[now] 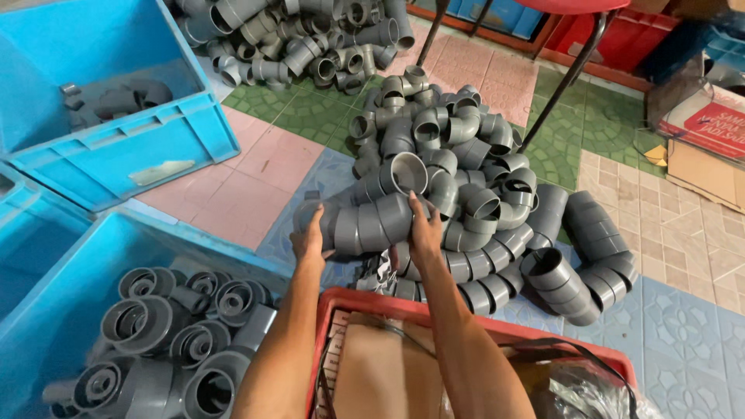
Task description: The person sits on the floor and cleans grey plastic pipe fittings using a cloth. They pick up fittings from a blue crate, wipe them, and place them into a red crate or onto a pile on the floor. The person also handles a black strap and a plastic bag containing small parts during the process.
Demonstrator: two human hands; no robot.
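We hold a row of grey pipe bends (371,223) up over the floor, between the big pile of grey pipe pieces (473,194) and the red crate (466,320) near our body. Our left hand (309,237) presses on one end and our right hand (423,233) presses on the other, fingers curled around them. We squeeze from both sides so the loose pieces stay together. A blue bin (46,326) with more grey parts sits on our left.
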